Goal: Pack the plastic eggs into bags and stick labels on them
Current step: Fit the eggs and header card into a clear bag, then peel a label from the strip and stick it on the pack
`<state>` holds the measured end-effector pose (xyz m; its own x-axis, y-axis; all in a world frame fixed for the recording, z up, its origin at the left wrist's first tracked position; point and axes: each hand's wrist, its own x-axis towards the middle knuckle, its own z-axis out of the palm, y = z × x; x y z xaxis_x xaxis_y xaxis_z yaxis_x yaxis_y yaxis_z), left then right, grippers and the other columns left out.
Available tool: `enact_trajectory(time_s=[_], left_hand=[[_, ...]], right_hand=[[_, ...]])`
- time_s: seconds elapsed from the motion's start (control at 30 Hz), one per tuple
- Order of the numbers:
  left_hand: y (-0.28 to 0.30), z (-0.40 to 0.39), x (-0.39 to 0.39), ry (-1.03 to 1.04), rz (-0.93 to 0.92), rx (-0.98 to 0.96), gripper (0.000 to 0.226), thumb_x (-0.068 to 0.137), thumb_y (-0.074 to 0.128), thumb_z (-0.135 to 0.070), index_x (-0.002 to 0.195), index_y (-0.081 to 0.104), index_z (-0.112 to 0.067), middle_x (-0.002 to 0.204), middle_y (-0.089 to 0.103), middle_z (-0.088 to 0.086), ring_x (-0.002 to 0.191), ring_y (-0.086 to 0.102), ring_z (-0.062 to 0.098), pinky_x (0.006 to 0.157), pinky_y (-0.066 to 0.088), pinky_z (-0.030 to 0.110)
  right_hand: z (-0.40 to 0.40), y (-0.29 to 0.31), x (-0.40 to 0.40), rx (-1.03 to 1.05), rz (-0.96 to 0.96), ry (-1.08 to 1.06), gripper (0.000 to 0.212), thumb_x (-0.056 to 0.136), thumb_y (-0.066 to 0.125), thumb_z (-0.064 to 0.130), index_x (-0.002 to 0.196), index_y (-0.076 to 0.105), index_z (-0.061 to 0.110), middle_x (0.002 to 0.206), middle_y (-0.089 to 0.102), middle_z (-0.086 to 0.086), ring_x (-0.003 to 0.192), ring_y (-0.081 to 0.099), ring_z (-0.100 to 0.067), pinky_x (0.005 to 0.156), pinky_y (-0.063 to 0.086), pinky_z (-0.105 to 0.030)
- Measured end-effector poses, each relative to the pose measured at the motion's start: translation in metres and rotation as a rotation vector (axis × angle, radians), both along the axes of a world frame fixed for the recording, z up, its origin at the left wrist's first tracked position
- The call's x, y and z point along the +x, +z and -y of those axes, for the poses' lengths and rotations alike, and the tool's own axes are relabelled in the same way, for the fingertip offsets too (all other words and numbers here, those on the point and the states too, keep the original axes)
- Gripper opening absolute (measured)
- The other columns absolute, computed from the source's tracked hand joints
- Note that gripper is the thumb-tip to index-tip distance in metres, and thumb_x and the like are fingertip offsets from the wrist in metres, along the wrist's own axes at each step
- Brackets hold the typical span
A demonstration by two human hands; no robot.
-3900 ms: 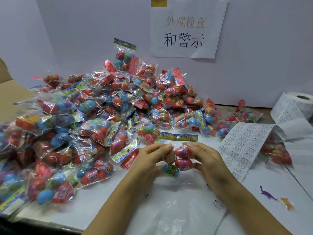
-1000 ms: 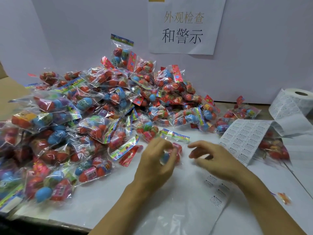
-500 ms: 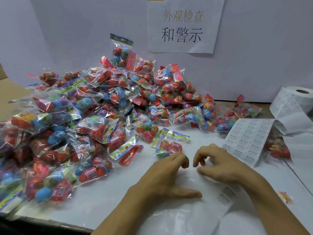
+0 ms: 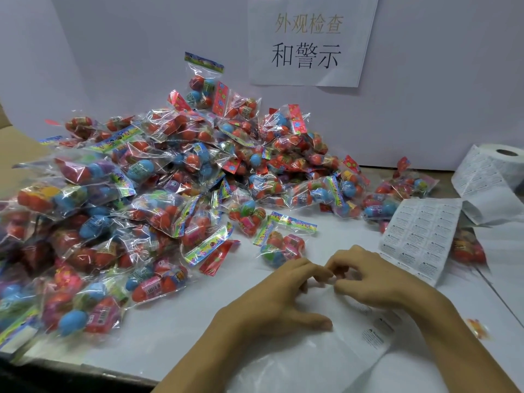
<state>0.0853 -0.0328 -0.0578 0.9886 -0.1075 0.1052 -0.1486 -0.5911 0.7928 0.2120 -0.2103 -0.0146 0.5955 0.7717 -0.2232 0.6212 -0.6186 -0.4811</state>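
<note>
The small bag of plastic eggs [image 4: 283, 246], with a colourful header strip, lies on the white table just beyond my fingers. My left hand [image 4: 272, 302] rests palm down, fingers apart, on a glossy label backing sheet [image 4: 368, 336] that carries a few labels. The curled fingers of my right hand [image 4: 371, 282] pinch at that sheet's far edge, tip to tip with my left fingertips. What sits between the fingertips is too small to see. A big heap of packed egg bags [image 4: 147, 194] covers the left half of the table.
A full label sheet [image 4: 419, 236] runs from a roll [image 4: 502, 163] at the right, with more egg bags [image 4: 405, 185] behind it and under it. A paper sign [image 4: 309, 41] hangs on the back wall. A small orange toy [image 4: 477, 327] lies far right. The table edge is near my body.
My left hand let go of the egg bag, which now lies on the table. Both hands came down onto the backing sheet and their fingertips closed together.
</note>
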Motion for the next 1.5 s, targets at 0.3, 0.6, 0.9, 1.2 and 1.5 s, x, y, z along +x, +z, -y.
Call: enact_trajectory(time_s=[0.3, 0.6, 0.9, 1.2, 1.5], left_hand=[[0.007, 0.0, 0.002, 0.112, -0.127, -0.262, 0.073, 0.069, 0.08, -0.062, 0.131, 0.046, -0.042, 0.109, 0.069, -0.014, 0.089, 0.06, 0.004, 0.078, 0.046, 0.02], [0.016, -0.004, 0.0, 0.065, -0.317, -0.667, 0.015, 0.093, 0.073, -0.012, 0.106, 0.076, -0.006, 0.106, 0.076, 0.015, 0.094, 0.071, 0.026, 0.089, 0.056, 0.039], [0.02, -0.011, 0.009, 0.39, -0.299, -0.868, 0.014, 0.093, 0.061, 0.003, 0.091, 0.062, -0.011, 0.079, 0.07, 0.006, 0.063, 0.068, 0.014, 0.055, 0.053, 0.022], [0.026, -0.02, 0.002, 0.23, -0.226, -0.958, 0.034, 0.072, 0.07, -0.008, 0.105, 0.079, -0.01, 0.098, 0.076, 0.015, 0.081, 0.073, 0.023, 0.072, 0.059, 0.03], [0.019, -0.017, 0.003, 0.263, -0.129, -1.011, 0.056, 0.069, 0.071, 0.007, 0.125, 0.065, 0.002, 0.111, 0.072, 0.026, 0.089, 0.072, 0.033, 0.077, 0.062, 0.039]], right_hand=[[0.001, 0.005, -0.003, 0.288, -0.025, -0.009, 0.045, 0.083, 0.066, 0.006, 0.092, 0.07, 0.05, 0.094, 0.06, 0.008, 0.092, 0.057, -0.003, 0.079, 0.042, -0.02], [-0.008, 0.002, -0.011, 0.615, 0.138, 0.074, 0.039, 0.081, 0.071, -0.003, 0.102, 0.073, 0.03, 0.09, 0.066, 0.017, 0.104, 0.053, -0.011, 0.091, 0.04, -0.018], [-0.007, 0.001, -0.006, 0.88, 0.289, -0.031, 0.011, 0.076, 0.069, 0.012, 0.083, 0.067, 0.021, 0.093, 0.063, 0.007, 0.097, 0.057, -0.014, 0.085, 0.048, -0.031], [-0.011, 0.002, -0.016, 0.777, 0.336, -0.04, 0.023, 0.072, 0.088, 0.041, 0.073, 0.075, 0.022, 0.096, 0.061, 0.011, 0.107, 0.049, -0.022, 0.091, 0.042, -0.052], [-0.015, -0.004, -0.016, 0.755, 0.395, 0.058, 0.02, 0.075, 0.084, 0.039, 0.077, 0.078, 0.02, 0.089, 0.059, 0.009, 0.092, 0.051, -0.017, 0.078, 0.046, -0.049]])
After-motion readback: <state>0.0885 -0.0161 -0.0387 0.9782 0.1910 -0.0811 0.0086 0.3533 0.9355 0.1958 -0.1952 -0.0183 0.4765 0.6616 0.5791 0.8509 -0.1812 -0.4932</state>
